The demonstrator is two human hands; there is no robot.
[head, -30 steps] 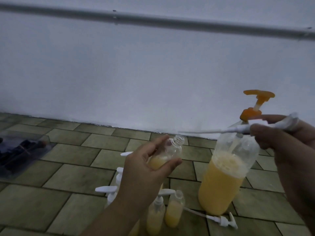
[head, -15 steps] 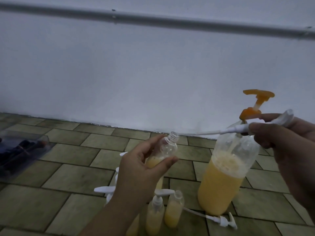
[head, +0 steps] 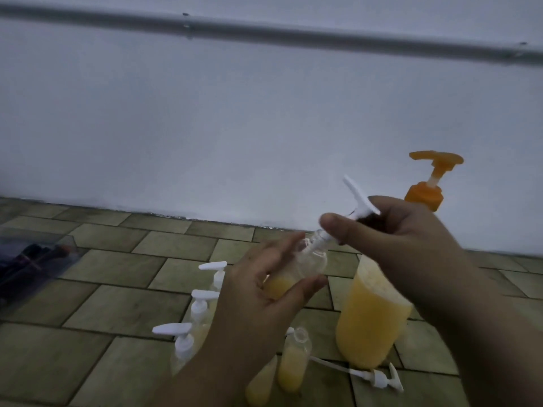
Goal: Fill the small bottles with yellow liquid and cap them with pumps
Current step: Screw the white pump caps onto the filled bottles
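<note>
My left hand (head: pixel 258 292) grips a small clear bottle (head: pixel 305 267), tilted right and partly filled with yellow liquid. My right hand (head: pixel 393 233) pinches a white pump (head: pixel 357 205) whose tube runs down into the bottle's neck. Behind my right hand stands a large bottle of yellow liquid (head: pixel 371 321) with an orange pump (head: pixel 432 179). On the tiled floor stand three small bottles capped with white pumps (head: pixel 202 301), and an uncapped small bottle with yellow liquid (head: pixel 295 361). Another white pump (head: pixel 379 378) lies on the floor.
A white wall (head: pixel 264 127) with a grey pipe (head: pixel 264 32) rises just behind the tiled floor (head: pixel 117 289). A clear plastic box with dark items (head: pixel 32 265) sits at the far left.
My right hand moved left and tipped the white pump upright, sliding its tube into the neck of the bottle in my left hand. The bottle shifted slightly right.
</note>
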